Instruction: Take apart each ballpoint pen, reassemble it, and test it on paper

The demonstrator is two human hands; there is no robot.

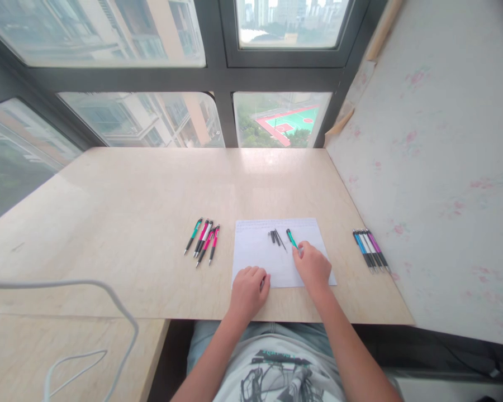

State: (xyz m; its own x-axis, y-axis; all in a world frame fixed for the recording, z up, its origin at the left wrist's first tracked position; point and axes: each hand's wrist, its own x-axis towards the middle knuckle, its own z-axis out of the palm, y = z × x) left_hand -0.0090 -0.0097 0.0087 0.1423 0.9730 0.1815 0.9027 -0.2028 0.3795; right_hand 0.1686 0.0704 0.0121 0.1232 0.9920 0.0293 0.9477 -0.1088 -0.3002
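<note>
My right hand point(313, 269) pinches the lower end of a green pen barrel point(292, 238) with a black top, over the right half of a white sheet of paper point(251, 245). Left of that barrel lie small dark pen parts point(273, 237) and a thin refill point(280, 240). On the paper's lower left edge rests my left hand point(250, 291), its fingers curled; a small dark, shiny bit shows by the thumb, too small to name.
Left of the paper lies a loose group of green, pink and white pens point(203, 241). Several pens point(369, 250) lie side by side near the papered wall point(444, 184) at right. A white cable point(104, 286) loops at lower left. Windows stand behind the table point(151, 195).
</note>
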